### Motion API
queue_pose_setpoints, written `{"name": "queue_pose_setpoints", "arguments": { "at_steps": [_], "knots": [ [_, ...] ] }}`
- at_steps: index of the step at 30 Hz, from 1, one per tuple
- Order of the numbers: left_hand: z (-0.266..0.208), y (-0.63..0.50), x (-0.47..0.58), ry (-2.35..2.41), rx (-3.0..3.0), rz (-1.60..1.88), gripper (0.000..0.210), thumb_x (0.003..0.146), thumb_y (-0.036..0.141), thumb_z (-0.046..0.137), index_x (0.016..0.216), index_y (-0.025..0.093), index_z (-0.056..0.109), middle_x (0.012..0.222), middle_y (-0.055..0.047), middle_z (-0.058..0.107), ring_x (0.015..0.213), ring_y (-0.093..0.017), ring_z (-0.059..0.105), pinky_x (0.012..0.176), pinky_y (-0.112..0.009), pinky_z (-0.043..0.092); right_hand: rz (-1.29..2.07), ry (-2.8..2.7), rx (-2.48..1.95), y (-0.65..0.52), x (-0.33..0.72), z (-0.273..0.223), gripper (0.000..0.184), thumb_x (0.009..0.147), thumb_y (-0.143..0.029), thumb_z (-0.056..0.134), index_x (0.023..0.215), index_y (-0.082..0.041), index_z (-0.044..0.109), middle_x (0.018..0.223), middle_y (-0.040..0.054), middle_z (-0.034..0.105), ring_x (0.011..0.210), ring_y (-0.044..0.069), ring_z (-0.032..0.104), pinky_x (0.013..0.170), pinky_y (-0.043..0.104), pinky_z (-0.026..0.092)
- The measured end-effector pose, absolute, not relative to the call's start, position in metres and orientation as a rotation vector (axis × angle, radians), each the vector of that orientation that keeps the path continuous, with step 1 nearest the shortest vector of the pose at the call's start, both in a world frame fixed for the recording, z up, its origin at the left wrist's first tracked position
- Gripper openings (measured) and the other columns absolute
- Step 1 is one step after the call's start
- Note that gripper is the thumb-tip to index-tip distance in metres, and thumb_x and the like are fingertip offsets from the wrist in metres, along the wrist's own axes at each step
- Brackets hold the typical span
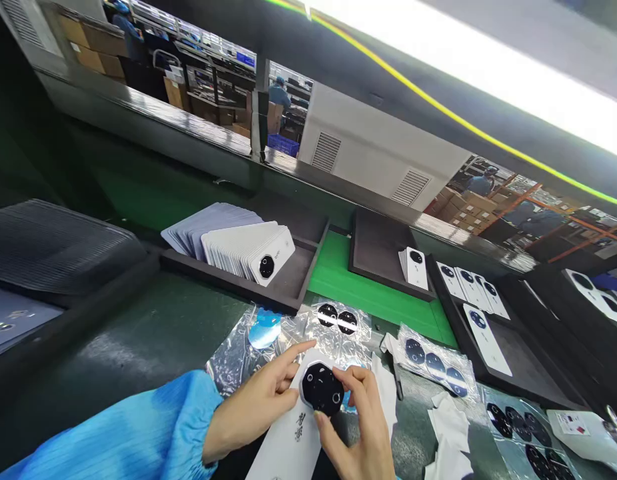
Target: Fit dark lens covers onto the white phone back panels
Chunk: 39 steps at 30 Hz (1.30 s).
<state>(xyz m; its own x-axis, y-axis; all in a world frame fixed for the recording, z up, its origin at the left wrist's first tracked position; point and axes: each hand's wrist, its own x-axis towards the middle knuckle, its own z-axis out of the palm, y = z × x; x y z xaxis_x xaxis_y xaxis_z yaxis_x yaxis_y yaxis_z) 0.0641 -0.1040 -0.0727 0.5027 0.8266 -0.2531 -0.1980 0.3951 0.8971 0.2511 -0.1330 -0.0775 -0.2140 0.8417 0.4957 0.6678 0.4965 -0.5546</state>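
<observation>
A white phone back cover point(287, 443) with dark lettering lies tilted in front of me. My left hand point(251, 415) grips its upper left edge, with the thumb on the face and the fingers at the side. Between the thumb and forefinger of my right hand point(359, 433) is a round black camera lens cover point(324, 392) with small holes. The disc lies over the pale ring at the cover's top end and is shifted toward the right. Whether it is fully seated I cannot tell. Clear plastic film point(233, 363) with a blue round piece point(264, 329) lies just beyond my hands.
A dark tray point(308, 270) holds fanned white covers point(246, 247). Other trays at the right point(518, 363) carry covers with black discs. Film strips of black discs point(435, 365), white cloths point(448, 433) and a white bottle point(588, 437) lie at the right. Stacked panels point(58, 247) stand left.
</observation>
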Motion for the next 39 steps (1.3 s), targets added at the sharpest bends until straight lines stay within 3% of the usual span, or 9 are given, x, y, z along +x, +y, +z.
{"name": "queue_pose_setpoints", "arguments": {
  "at_steps": [5, 19, 39],
  "knots": [
    [-0.070, -0.125, 0.055, 0.820, 0.910, 0.748, 0.082, 0.064, 0.033, 0.059, 0.140, 0.018, 0.033, 0.113, -0.009, 0.065, 0.086, -0.020, 0.062, 0.073, -0.028, 0.046, 0.244, -2.164, -1.121, -0.137, 0.244, -0.076, 0.042, 0.082, -0.018, 0.062, 0.121, -0.022, 0.049, 0.099, 0.0078, 0.052, 0.089, 0.021, 0.059, 0.075, 0.032, 0.055],
    [-0.075, -0.149, 0.053, 0.795, 0.816, 0.878, 0.084, 0.063, 0.031, 0.065, 0.140, 0.017, 0.035, 0.103, -0.008, 0.069, 0.081, -0.019, 0.064, 0.068, -0.025, 0.046, 0.236, -2.182, -1.092, -0.146, 0.229, -0.069, 0.046, 0.072, -0.008, 0.065, 0.114, -0.021, 0.051, 0.096, 0.0048, 0.054, 0.087, 0.020, 0.060, 0.074, 0.029, 0.055],
    [-0.070, -0.147, 0.049, 0.817, 0.826, 0.814, 0.086, 0.065, 0.025, 0.061, 0.144, 0.019, 0.027, 0.112, -0.009, 0.065, 0.078, -0.017, 0.062, 0.068, -0.026, 0.046, 0.371, -2.209, -1.163, -0.147, 0.228, -0.067, 0.043, 0.075, -0.010, 0.066, 0.114, -0.021, 0.052, 0.098, 0.0053, 0.052, 0.089, 0.020, 0.058, 0.073, 0.031, 0.055]
  ]
}}
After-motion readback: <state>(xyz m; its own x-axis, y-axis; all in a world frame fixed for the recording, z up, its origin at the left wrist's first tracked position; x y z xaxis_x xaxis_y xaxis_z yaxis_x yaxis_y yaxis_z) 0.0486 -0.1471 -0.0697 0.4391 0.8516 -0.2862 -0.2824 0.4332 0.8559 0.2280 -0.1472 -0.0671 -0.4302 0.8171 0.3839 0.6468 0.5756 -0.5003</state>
